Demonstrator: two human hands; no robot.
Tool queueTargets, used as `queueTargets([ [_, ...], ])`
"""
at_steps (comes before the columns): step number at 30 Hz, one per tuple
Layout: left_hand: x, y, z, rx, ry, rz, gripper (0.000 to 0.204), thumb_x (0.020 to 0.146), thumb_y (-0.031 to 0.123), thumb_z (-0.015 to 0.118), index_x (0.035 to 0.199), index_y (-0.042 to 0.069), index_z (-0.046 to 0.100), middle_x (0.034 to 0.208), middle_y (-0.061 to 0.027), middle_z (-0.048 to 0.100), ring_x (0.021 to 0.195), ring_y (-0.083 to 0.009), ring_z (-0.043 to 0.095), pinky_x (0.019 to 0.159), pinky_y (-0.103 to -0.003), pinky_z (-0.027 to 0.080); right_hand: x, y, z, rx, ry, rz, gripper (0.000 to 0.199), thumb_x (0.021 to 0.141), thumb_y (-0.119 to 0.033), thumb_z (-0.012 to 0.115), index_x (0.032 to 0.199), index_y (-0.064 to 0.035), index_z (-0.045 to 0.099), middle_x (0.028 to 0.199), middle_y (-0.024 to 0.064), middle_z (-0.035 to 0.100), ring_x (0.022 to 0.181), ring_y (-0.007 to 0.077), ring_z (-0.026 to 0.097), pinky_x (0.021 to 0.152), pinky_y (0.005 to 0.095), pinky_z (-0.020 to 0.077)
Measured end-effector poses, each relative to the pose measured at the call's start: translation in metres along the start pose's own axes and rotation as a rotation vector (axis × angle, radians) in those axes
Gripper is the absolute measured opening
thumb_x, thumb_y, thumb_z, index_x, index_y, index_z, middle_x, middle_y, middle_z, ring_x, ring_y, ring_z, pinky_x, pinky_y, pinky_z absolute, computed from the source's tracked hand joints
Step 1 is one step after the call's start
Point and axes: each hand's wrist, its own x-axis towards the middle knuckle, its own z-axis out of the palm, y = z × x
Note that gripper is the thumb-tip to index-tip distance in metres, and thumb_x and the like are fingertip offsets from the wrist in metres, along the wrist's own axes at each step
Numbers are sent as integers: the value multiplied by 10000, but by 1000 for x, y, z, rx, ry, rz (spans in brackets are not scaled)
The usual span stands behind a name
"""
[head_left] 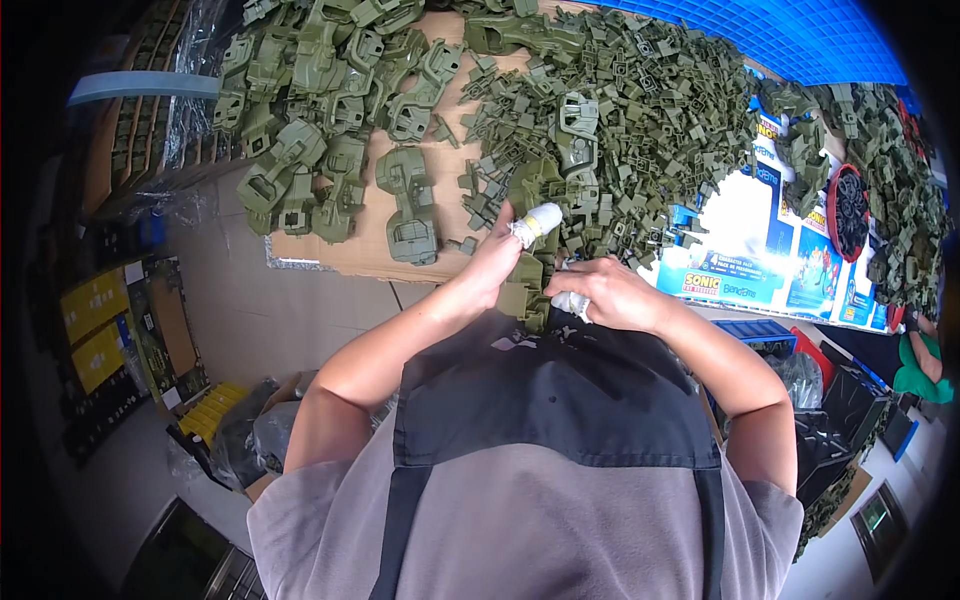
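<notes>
L hand has its fingers closed on a green plastic part, white-wrapped thumb up; R hand's fingers bend in at the part's R side, also w/ white wrap; can't tell if they clamp. Part sits btwn both hands, at the table edge, just above the black apron. Beyond: big pile of small green pcs, larger green shells to L on cardboard, blue crate at far R.
</notes>
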Motion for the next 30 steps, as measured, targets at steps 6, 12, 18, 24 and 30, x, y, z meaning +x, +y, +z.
queueTargets([
  [6,5,1,-8,-20,154,-76,512,925,245,417,1374,78,235,1310,-113,421,1194,-203,427,992,-339,350,6,11,2,70,-44,-6,444,642,66,533,1064,-67,560,938,151,605,903,331,583,797,395,477],
  [12,6,29,-48,-499,183,78,482,832,511,544,1035,77,587,890,-103,635,789,-228,632,716,-385,529,0,42,-23,438,310,194,549,843,-207,605,1342,-134,385,1200,100,526,1005,204,551,885,347,438],
  [18,-2,59,-32,-368,281,215,460,905,442,429,1127,56,544,986,-121,636,889,-240,634,795,-392,517,58,70,16,-388,602,585,848,712,-271,711,1402,-152,232,1189,324,403,1044,454,446,911,450,384],
  [24,12,39,-45,-153,108,423,463,963,401,303,1346,145,258,1159,-80,534,991,-239,587,858,-382,489,26,41,-13,235,873,254,569,783,-35,545,1327,-86,387,1253,184,486,1144,318,491,967,371,383],
  [30,19,30,-9,-109,47,542,744,851,105,585,1406,164,93,1365,-85,311,1205,-204,400,965,-325,386,27,-6,3,215,675,128,607,826,-128,578,1374,-104,316,1283,213,459,1195,350,445,979,378,371],
])
